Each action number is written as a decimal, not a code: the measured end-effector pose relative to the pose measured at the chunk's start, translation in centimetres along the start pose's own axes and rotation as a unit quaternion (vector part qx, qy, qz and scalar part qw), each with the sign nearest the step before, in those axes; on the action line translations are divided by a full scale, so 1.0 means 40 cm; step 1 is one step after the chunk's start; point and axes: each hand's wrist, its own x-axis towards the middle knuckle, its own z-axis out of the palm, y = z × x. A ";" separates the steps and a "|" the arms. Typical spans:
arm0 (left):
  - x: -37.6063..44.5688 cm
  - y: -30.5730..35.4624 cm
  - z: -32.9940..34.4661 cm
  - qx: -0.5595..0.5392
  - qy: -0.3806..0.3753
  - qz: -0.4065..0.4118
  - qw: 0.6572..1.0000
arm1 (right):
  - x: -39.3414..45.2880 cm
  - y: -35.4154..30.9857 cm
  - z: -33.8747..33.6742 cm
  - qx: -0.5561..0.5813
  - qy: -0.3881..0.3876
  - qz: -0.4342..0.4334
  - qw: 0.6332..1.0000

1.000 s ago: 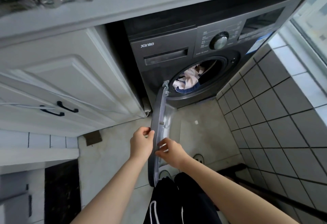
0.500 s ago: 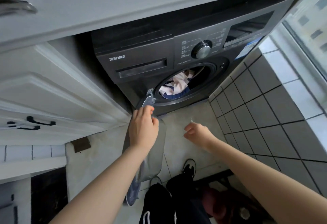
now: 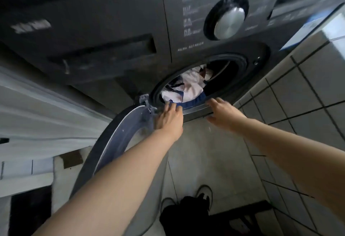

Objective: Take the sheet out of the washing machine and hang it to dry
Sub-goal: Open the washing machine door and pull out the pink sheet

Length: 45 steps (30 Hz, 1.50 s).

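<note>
Head view: the sheet [image 3: 188, 86], a bundle of white cloth with a dark blue edge, lies inside the drum of the washer [image 3: 112, 30], piled at the lower left of the round opening and reaching its front lip. Both hands are at that lip, just below the bundle.

The left hand [image 3: 169, 118] is stretched forward, back of the hand up, fingers straight and close together. Its fingertips reach the blue edge of the sheet where it hangs over the lip; blur hides whether they press the cloth or only meet it. It grips nothing.

The right hand [image 3: 222, 113] is spread wide, fingers splayed and blurred, thumb pointing down and left. It is at the lower rim of the opening, just right of the blue edge, and holds nothing. Whether its fingertips touch the cloth or the rim I cannot tell.

The drum holds only the bundle, as far as shows; its upper right part is dark. The door [image 3: 115, 142] stands swung open to the left on its hinge, under the left forearm.

Above the opening is a silver dial [image 3: 229, 23] on the dark panel, with a drawer [image 3: 104, 51] to its left. White cabinets [image 3: 37, 108] stand left of the washer, a tiled wall [image 3: 308, 90] to the right, and shoes [image 3: 204, 195] show on the grey floor [image 3: 214, 151] below.
</note>
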 end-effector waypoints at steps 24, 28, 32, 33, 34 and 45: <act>0.408 -0.078 0.192 0.207 0.109 -0.031 0.972 | 0.455 0.058 0.220 -0.141 0.089 -0.115 0.979; 0.409 -0.072 0.178 0.198 0.089 -0.040 0.975 | 0.477 0.034 0.199 -0.077 0.093 -0.131 0.984; 0.416 -0.063 0.161 0.206 0.075 -0.040 0.975 | 0.496 0.033 0.206 -0.038 0.052 -0.111 0.992; 0.418 -0.067 0.163 0.199 0.081 -0.036 0.976 | 0.497 0.036 0.206 -0.043 0.043 -0.107 0.992; 0.416 -0.071 0.166 0.194 0.103 -0.028 0.975 | 0.501 0.039 0.209 -0.049 0.039 -0.107 0.992; 0.324 -0.041 0.199 0.114 0.275 0.147 0.943 | 0.439 0.067 0.234 0.002 0.092 -0.134 0.987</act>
